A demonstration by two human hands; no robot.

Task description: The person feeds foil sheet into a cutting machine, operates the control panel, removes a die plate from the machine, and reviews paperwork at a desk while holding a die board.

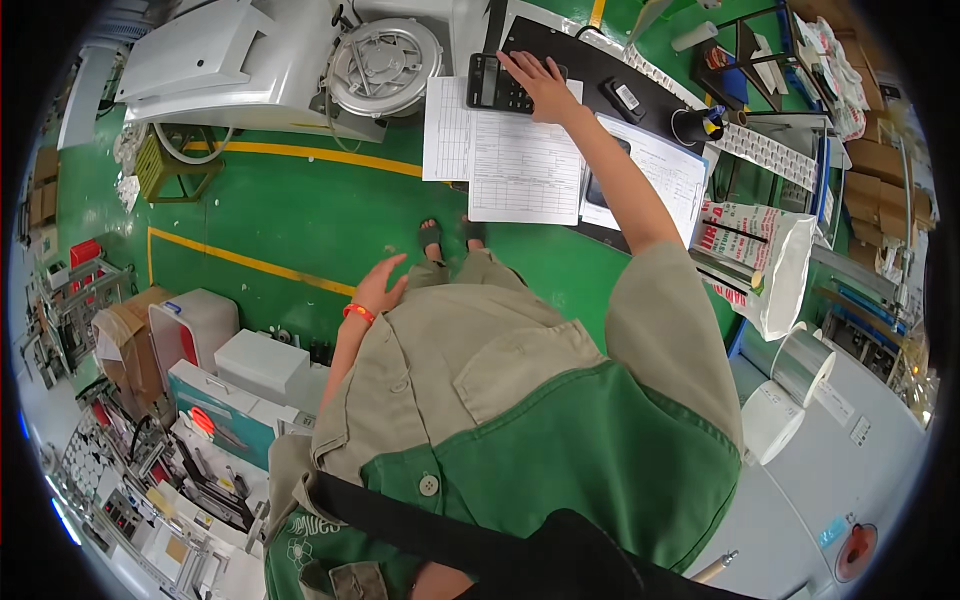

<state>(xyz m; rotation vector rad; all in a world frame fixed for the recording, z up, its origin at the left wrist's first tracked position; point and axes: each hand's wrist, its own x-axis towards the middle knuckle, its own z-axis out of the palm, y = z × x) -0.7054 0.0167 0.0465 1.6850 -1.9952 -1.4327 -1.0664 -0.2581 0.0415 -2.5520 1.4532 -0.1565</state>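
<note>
My right hand (545,90) reaches out to a black calculator (486,84), its fingers spread over the keys and the side by the keypad. Printed form sheets (525,175) lie just below the calculator and overhang the near edge of the dark desk (570,48). Under my right forearm, a dark phone-like object (594,190) is partly hidden on another sheet (660,180). Low at my side hangs my left hand (380,288), fingers apart and holding nothing, with a red-orange band (358,313) on the wrist.
A pen holder (692,126) and a small black device with a white label (624,100) stand on the desk. Large white machinery (270,90) is at the far left. A printed white sack (775,260) and film rolls (775,420) are at right; boxes (262,365) at left.
</note>
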